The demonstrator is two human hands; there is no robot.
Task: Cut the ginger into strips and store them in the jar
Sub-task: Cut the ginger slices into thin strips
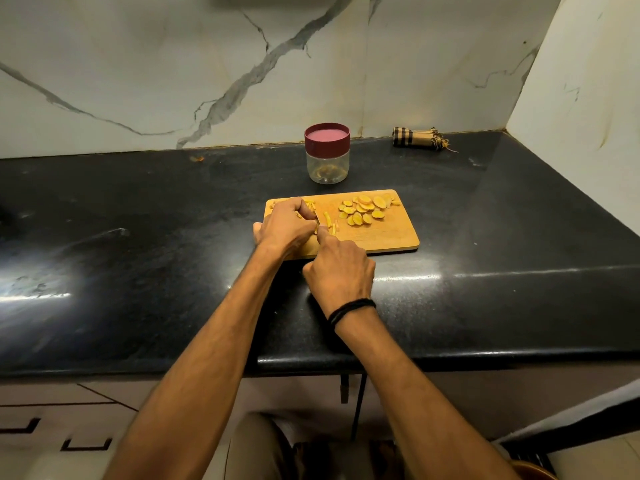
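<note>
A wooden cutting board (384, 233) lies on the black counter. Several round ginger slices (363, 209) are heaped on its right half. Thin ginger strips (329, 221) lie near the board's left middle. My left hand (285, 228) rests on the board's left part, fingers curled over a piece of ginger that is mostly hidden. My right hand (341, 271) grips a knife handle, its forefinger stretched along the blade; only a sliver of the knife (316, 220) shows between the hands. Behind the board stands a clear jar (327, 164) with a maroon lid on it.
A folded checked cloth (417, 137) lies at the back right by the marble wall. The counter's front edge (138, 362) runs below my forearms. The wall corner closes the counter off on the right.
</note>
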